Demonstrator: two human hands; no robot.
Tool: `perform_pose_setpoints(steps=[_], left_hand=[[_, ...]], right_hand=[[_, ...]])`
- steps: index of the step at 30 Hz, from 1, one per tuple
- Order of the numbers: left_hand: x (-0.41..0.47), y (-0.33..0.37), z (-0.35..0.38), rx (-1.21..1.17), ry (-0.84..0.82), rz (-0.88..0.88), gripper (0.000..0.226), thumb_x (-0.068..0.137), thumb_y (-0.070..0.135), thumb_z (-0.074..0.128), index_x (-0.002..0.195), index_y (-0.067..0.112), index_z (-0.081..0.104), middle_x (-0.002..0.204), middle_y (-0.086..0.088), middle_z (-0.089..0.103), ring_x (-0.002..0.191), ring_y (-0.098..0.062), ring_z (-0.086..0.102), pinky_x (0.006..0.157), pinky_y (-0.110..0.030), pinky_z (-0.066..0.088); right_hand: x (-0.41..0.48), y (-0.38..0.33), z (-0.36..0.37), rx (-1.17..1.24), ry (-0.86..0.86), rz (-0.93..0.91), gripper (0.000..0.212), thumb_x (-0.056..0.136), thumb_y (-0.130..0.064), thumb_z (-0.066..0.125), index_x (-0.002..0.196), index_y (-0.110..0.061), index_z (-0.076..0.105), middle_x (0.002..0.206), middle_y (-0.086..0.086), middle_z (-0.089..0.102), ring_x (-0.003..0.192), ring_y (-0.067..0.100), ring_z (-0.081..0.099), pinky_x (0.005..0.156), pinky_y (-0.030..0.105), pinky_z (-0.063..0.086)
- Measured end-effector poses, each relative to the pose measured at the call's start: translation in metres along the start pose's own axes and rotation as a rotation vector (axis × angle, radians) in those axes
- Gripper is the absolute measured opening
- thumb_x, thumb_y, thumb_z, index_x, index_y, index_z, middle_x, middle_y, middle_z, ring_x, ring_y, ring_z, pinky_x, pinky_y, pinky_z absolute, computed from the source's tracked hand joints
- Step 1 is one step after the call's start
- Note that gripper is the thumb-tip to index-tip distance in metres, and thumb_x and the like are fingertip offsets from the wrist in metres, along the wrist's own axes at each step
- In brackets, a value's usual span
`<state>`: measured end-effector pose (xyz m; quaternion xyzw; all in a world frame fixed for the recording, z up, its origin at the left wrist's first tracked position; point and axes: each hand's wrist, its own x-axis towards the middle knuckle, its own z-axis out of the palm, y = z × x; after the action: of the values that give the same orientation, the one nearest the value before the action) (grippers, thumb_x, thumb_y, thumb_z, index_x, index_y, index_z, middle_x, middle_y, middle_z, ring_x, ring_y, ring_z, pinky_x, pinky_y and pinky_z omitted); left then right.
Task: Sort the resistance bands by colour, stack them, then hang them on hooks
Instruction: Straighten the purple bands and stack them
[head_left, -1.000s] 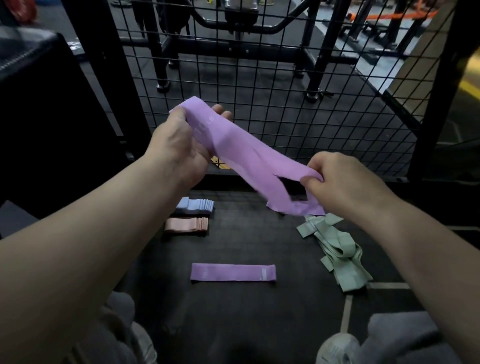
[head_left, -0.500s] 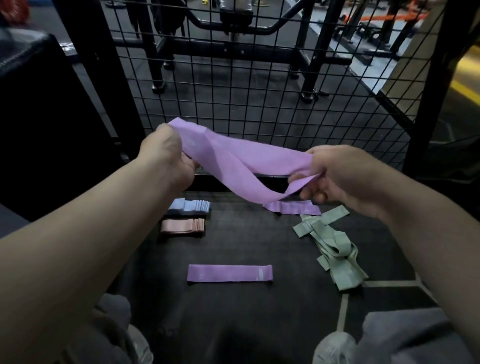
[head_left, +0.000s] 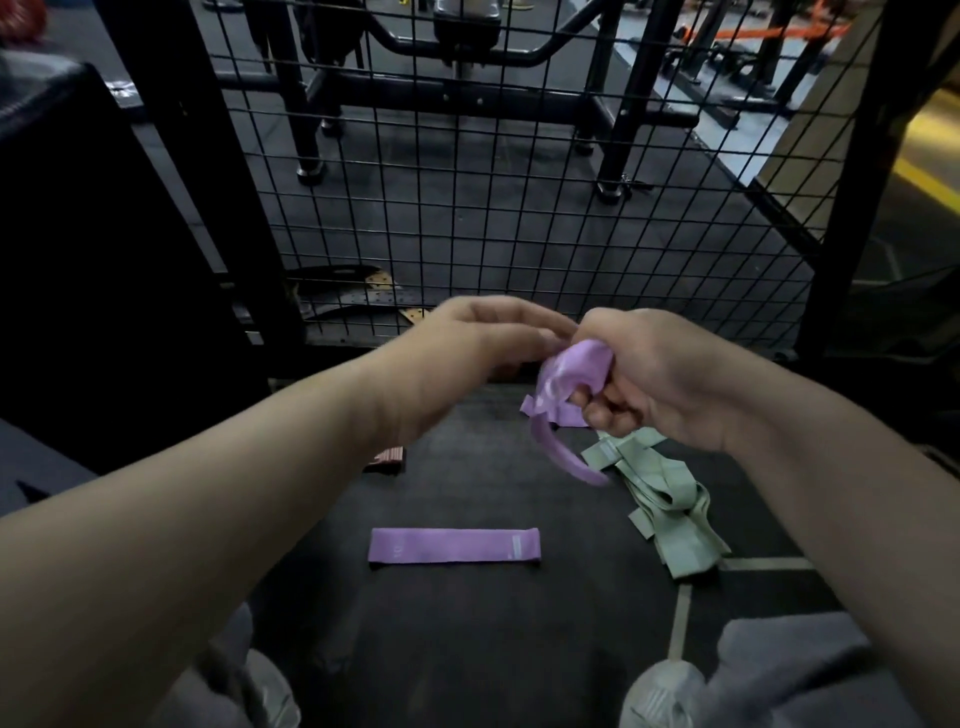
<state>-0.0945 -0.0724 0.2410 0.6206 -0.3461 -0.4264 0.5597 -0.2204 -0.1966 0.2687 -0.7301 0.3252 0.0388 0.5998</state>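
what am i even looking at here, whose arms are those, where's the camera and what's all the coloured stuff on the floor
There is no machine here. These are a person's two bare arms, filmed by one wide-angle camera worn on their head, looking forward and down. The right hand has a bunched purple resistance band in its grip, with a loop hanging below. The left hand reaches to the same band, but it is blurred, so I cannot tell whether it holds it. On the dark floor lie a flat purple band, a pile of green bands to its right, and a pink stack mostly hidden behind the left arm. Behind stands a black wire mesh panel, with gym equipment beyond.
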Motion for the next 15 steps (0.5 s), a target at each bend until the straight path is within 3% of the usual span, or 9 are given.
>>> perform_pose_setpoints(steps=[2, 5, 8, 11, 15], left_hand=[[-0.0035, -0.0021, 0.0058, -0.002, -0.084, 0.069, 0.029, 0.088, 0.003, 0.067, 0.117, 0.004, 0.065, 0.113, -0.016, 0.071, 0.103, -0.025, 0.068, 0.097, -0.04, 0.053], [-0.0033, -0.0023, 0.0037, 0.003, -0.031, 0.1, 0.038, 0.081, 0.006, 0.077, 0.116, 0.009, 0.062, 0.111, -0.017, 0.068, 0.099, -0.028, 0.067, 0.095, -0.048, 0.052], [-0.0027, -0.0024, 0.0004, -0.004, -0.04, 0.125, 0.028, 0.077, 0.014, 0.078, 0.1, 0.012, 0.064, 0.098, -0.014, 0.064, 0.09, -0.026, 0.061, 0.086, -0.047, 0.05], [-0.0037, -0.0054, 0.0001, 0.048, -0.041, 0.087, 0.02, 0.081, 0.011, 0.078, 0.098, 0.01, 0.066, 0.095, -0.016, 0.066, 0.088, -0.025, 0.062, 0.09, -0.049, 0.051], [-0.0054, -0.0047, 0.0001, 0.06, 0.006, 0.075, 0.014, 0.086, 0.004, 0.071, 0.098, 0.006, 0.064, 0.09, -0.013, 0.064, 0.082, -0.021, 0.06, 0.085, -0.04, 0.052]], right_hand=[[-0.0012, -0.0009, -0.0009, 0.007, -0.022, 0.009, 0.023, 0.087, -0.016, 0.038, 0.078, -0.006, 0.056, 0.064, 0.011, 0.051, 0.045, 0.017, 0.044, 0.041, 0.023, 0.026], [-0.0018, -0.002, -0.0041, 0.047, -0.086, 0.025, 0.024, 0.091, -0.025, 0.038, 0.089, -0.008, 0.054, 0.068, 0.011, 0.05, 0.048, 0.017, 0.044, 0.041, 0.025, 0.026], [-0.0001, -0.001, -0.006, 0.08, -0.166, 0.018, 0.042, 0.1, -0.043, 0.031, 0.095, -0.01, 0.055, 0.069, 0.008, 0.05, 0.05, 0.016, 0.045, 0.042, 0.025, 0.028], [-0.0008, -0.0009, -0.0067, 0.08, -0.237, 0.0, 0.056, 0.102, -0.053, 0.025, 0.102, -0.008, 0.058, 0.069, 0.005, 0.05, 0.054, 0.014, 0.044, 0.046, 0.024, 0.03], [-0.0035, 0.0001, -0.0041, 0.072, -0.241, -0.05, 0.049, 0.102, -0.052, 0.037, 0.1, -0.009, 0.061, 0.075, 0.008, 0.052, 0.058, 0.015, 0.047, 0.052, 0.026, 0.034]])
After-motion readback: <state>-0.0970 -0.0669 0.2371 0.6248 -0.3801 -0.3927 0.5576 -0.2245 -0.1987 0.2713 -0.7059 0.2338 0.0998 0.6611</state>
